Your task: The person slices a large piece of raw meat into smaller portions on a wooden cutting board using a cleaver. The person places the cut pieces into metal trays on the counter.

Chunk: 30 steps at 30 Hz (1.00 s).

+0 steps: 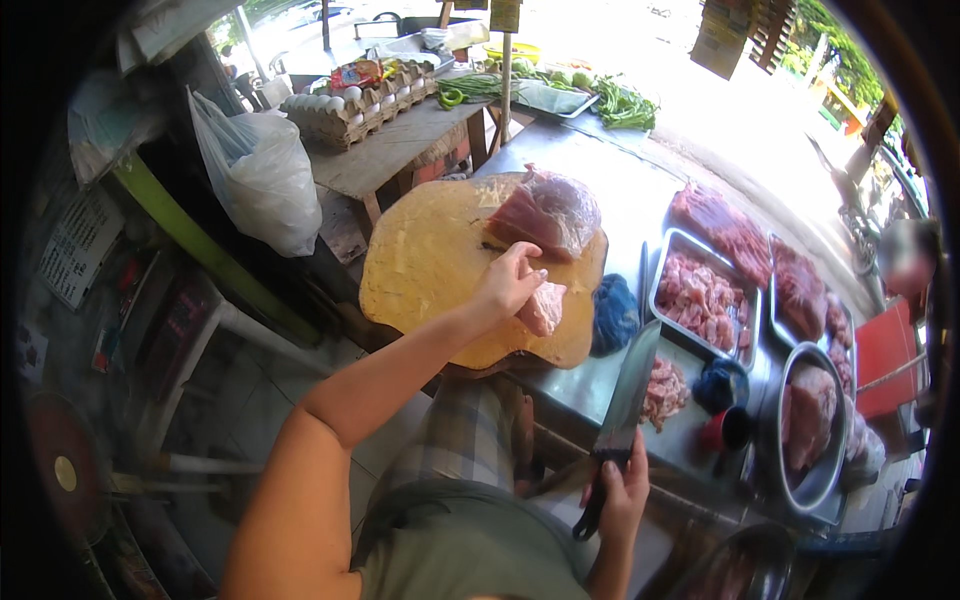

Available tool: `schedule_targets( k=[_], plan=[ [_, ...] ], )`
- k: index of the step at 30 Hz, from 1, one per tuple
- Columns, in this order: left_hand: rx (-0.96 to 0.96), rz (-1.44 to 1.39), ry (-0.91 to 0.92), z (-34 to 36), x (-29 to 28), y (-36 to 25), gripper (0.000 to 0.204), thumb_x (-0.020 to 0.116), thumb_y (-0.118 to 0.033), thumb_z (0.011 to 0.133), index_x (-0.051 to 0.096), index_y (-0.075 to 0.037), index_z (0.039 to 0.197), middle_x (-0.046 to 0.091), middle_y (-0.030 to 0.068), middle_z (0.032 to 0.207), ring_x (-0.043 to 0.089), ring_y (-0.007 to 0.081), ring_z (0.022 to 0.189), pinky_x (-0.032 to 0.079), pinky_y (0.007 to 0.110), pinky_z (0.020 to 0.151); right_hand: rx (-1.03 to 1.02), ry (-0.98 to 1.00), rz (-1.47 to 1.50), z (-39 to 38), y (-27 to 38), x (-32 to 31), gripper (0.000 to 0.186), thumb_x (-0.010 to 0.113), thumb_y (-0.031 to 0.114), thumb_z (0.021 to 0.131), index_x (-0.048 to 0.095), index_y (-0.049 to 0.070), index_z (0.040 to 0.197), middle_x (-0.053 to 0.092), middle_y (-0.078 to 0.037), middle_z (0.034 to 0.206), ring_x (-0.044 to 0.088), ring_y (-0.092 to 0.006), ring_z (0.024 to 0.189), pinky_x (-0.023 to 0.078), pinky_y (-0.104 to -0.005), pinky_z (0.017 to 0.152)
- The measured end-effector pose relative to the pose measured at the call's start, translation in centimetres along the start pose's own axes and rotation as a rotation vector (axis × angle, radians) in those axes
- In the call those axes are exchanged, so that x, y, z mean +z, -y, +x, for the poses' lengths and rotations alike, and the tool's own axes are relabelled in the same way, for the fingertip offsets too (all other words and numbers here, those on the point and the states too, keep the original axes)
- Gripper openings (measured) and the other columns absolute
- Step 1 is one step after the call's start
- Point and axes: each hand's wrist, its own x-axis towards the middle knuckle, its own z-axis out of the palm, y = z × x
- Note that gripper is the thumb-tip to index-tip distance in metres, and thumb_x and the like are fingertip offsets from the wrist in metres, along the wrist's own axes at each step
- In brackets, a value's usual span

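At an open-air meat stall, a person's left hand (pixel 508 283) closes around a pale pink piece of raw meat (pixel 543 307) and holds it at the right-hand part of a round wooden chopping block (pixel 420 265). The fingers curl over the top of the piece, which rests on or just above the yellowed wood; which of the two cannot be told. Just behind the hand, a larger slab of red meat in a clear plastic bag (pixel 547 213) lies at the far edge of the block.

The right hand (pixel 620 492) grips the dark handle of a cleaver (pixel 627 398) low at the person's side, its broad blade pointing up and away over the near edge of the steel counter (pixel 620 190), well apart from the block.

A blue cloth (pixel 614 314) sits bunched on the counter just beside the block. Right of it stands a metal tray of cut pink meat (pixel 703 298), with a small loose heap of meat scraps (pixel 665 389) near the blade. A round metal basin (pixel 812 420) further right holds a large pale cut, and more red slabs (pixel 726 228) lie along the far side of the counter.

Behind the block, a wooden table carries stacked trays of eggs (pixel 355 105) and green vegetables (pixel 620 103); a white plastic bag (pixel 262 175) hangs at its left.
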Motion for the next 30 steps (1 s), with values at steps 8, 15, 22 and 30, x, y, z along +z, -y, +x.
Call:
schedule_targets(
  k=[8, 15, 22, 30],
  plan=[
    [0.103, 0.639, -0.136, -4.8, -2.4, -0.4, 0.053, 0.06, -0.028, 0.104, 0.05, 0.008, 0.14, 0.042, 0.0349, 0.141, 0.059, 0.0408, 0.114, 0.049, 0.045, 0.101, 0.047, 0.054, -0.072, 1.8, 1.6, 3.7, 0.067, 0.051, 0.0, 0.1, 0.026, 0.007, 0.161, 0.062, -0.007, 0.084, 0.056, -0.0124, 0.048, 0.048, -0.0256, 0.043],
    [-0.014, 0.75, -0.101, -3.5, 3.5, -0.7, 0.082, 0.051, -0.046, 0.105, 0.024, 0.014, 0.154, 0.011, 0.0429, 0.16, 0.005, 0.0528, 0.153, 0.013, 0.051, 0.125, 0.109, 0.176, -0.06, 4.3, 0.2, 7.1, 0.066, 0.052, 0.002, 0.102, 0.028, 0.012, 0.162, 0.059, -0.005, 0.085, 0.053, -0.0086, 0.053, 0.049, -0.0246, 0.047],
    [0.022, 0.937, -0.03, -3.6, 3.9, -0.2, 0.087, 0.05, -0.048, 0.103, 0.017, 0.013, 0.156, 0.014, 0.0364, 0.163, 0.007, 0.0469, 0.155, 0.007, 0.052, 0.127, 0.154, 0.188, -0.17, 2.9, 0.0, 7.1, 0.067, 0.052, 0.0, 0.102, 0.029, 0.016, 0.163, 0.06, -0.005, 0.085, 0.053, -0.0087, 0.052, 0.049, -0.0253, 0.047],
    [0.08, 0.924, 0.054, -3.0, 3.1, 0.2, 0.088, 0.052, -0.046, 0.102, 0.016, 0.013, 0.157, 0.016, 0.0339, 0.164, 0.01, 0.0427, 0.156, 0.007, 0.049, 0.128, 0.098, 0.167, -0.275, 6.6, 0.7, 8.4, 0.066, 0.052, 0.001, 0.101, 0.029, 0.01, 0.162, 0.058, -0.004, 0.079, 0.053, -0.0103, 0.052, 0.047, -0.0271, 0.046]
  ],
)
